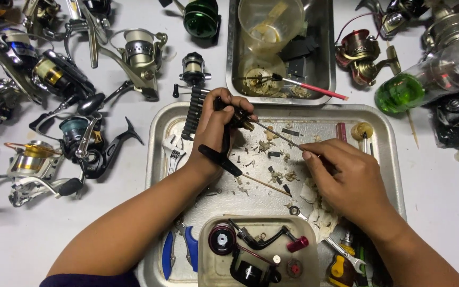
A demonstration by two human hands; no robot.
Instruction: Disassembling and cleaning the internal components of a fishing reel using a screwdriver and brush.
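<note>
- Left hand (214,123), centre of the frame: the fingers (238,104) are curled tight round a small dark reel part (240,118), gripping it above the metal tray (389,159).
- A black handle arm (220,158) of that part hangs down below the left palm, over the tray.
- Right hand (346,178), right of centre: the fingers (314,151) are pinched shut on a thin metal tool (277,134), whose tip runs up and left to meet the reel part.
- Beneath both hands the tray floor is littered with scraps, small screws and a thin wooden stick (264,184).
- At the tray's left edge lie a small adjustable wrench (172,155) and a black ribbed grip (193,112), just beside the left wrist.
- Bottom centre: a plastic tub (206,266) holding dismantled reel pieces, one with a red knob (297,244).
- Bottom left of the tub, blue-handled pliers (179,250); bottom right, a yellow-handled tool (341,266).
- Top centre: a second steel tray (325,64) with a clear cup (270,24) and a red-handled brush (312,87).
- Upper left of the frame, the white desk (11,239) is crowded with fishing reels (81,141).
- Upper right: a red reel (359,53) and a green-tinted bottle (399,91) lying on its side.
</note>
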